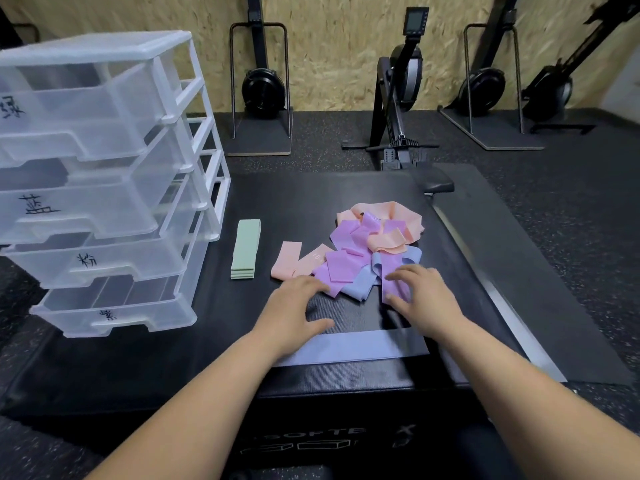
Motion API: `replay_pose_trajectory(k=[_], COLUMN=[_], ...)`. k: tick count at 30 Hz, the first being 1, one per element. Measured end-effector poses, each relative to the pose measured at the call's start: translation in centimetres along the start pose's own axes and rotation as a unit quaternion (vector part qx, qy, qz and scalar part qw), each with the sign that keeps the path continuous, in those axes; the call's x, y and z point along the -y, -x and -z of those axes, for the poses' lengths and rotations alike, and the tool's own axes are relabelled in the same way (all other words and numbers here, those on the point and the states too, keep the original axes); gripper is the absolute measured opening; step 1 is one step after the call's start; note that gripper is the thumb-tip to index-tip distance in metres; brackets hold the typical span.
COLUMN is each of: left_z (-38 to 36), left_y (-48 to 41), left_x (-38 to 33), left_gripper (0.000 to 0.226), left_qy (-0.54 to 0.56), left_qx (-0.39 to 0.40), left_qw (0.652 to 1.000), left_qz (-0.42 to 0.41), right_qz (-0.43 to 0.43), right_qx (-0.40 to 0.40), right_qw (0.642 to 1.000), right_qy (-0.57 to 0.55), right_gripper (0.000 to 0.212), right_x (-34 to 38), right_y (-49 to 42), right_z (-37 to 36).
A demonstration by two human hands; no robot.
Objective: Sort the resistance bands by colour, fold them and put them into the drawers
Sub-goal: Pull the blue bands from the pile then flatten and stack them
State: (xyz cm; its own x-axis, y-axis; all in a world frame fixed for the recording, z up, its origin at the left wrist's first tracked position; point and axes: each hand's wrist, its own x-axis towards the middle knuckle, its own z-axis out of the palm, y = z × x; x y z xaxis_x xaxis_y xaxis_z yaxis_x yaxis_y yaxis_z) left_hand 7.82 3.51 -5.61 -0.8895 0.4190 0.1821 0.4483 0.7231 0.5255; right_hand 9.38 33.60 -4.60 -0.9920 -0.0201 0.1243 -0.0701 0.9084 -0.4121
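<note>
**A:** Entry one, loose stock?

**B:** Pile of bands (367, 251), unsorted, at the middle of the black padded box (311, 202). Peach on the far side, lilac through the centre, pale blue on the near side. All tangled and overlapping.

**A:** Entry two, sorted stock?

**B:** Green bands (246, 249), folded flat and stacked, lying between the pile and the drawer unit (104, 174). One pink band (285, 259) lies flat just left of the pile. One blue band (353, 348) is stretched flat along the near edge of the box.

**A:** Drawers?

**B:** Clear plastic, five tiers, on the left of the box. Each drawer front carries a handwritten mark and each is pulled partly out.

**A:** Hands?

**B:** Left hand (294, 308) is palm down with fingers spread and nothing gripped. Its fingertips are at the pile's near edge and its wrist is over the blue band's left end. Right hand (424, 296) is palm down with fingers extended, resting on a lilac strip (387, 284) at the pile's near right.

**A:** Background?

**B:** Rowing machines (398, 98) standing against a chipboard wall
</note>
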Motion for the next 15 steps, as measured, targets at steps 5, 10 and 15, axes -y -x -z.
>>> replay_pose_trajectory(k=[5, 10, 15], left_z=[-1.7, -3.0, -3.4], left_y=[-3.0, -4.4, -4.3], left_x=[-0.7, -0.8, -0.4], left_gripper=[0.068, 0.069, 0.069], left_qy=[-0.059, -0.106, -0.083], left_qx=[0.01, 0.025, 0.026], left_qw=[0.998, 0.994, 0.996], left_qz=[-0.02, -0.011, -0.002], right_qz=[0.085, 0.121, 0.093], right_qx=[0.007, 0.018, -0.029], right_qw=[0.992, 0.981, 0.982], right_qy=[0.096, 0.152, 0.162], right_gripper=[0.047, 0.031, 0.03], right_x=[2.4, 3.4, 3.6], right_y=[-2.6, -3.7, -4.2], right_z=[-1.1, -2.3, -3.4])
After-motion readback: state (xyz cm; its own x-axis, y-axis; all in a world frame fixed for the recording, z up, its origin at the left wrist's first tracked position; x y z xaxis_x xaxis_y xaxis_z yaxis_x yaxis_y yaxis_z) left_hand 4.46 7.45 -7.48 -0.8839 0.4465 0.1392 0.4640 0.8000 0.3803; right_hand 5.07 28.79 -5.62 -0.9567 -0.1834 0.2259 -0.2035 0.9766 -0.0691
